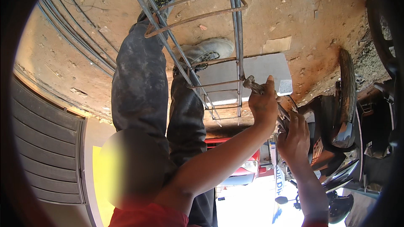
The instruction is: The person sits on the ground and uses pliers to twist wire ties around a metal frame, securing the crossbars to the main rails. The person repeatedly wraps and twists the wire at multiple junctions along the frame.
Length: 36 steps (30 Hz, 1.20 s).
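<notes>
Head view: left hand [264, 106] grips pliers [251, 84] at rebar cage [202, 50]; right hand [294, 136] grips wire [283, 120].

Sunlit, reddish dirt ground [294, 4] filled the scene, with a grey ribbed shutter [46, 143] at left and a parked motorcycle [341, 113] at right.

Rust-brown rebar cage [219, 54]; dusty grey boot [209, 49]; pale grey block [256, 75]; red sleeve [147, 216]; dark grey trousers [141, 84].
</notes>
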Tool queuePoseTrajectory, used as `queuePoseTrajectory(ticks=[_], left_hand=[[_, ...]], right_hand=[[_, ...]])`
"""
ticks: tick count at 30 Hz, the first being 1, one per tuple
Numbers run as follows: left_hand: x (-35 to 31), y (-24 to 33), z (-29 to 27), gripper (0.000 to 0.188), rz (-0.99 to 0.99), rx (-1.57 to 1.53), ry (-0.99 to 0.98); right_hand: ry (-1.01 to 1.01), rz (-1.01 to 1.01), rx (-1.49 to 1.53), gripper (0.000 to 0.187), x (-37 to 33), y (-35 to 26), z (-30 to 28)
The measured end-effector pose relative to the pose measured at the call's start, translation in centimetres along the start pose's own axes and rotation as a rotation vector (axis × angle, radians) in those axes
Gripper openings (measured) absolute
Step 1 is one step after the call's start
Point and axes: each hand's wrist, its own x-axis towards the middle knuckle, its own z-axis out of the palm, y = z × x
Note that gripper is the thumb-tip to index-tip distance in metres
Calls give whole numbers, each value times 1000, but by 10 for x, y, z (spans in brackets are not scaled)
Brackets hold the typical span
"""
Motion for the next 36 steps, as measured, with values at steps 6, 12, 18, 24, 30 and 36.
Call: queuePoseTrajectory(ticks=[6,12,18,24,30,36], left_hand=[[12,-15,-11,39,304,388,13],[-1,-10,-27,33,155,94,-5],[7,-3,-26,35,152,154,-56],[17,7,-28,38,263,261,-91],[6,12,-23,32,121,165,-41],[1,10,-16,28,126,6,2]], right_hand=[[66,-76,144,25,43,25,25],[-992,244,850,23,55,35,-2],[-1156,319,862,37,77,31,-26],[-1263,305,963,52,92,29,-48],[-1253,272,1080,31,89,33,-46],[-1326,422,1365,14,79,31,-45]])
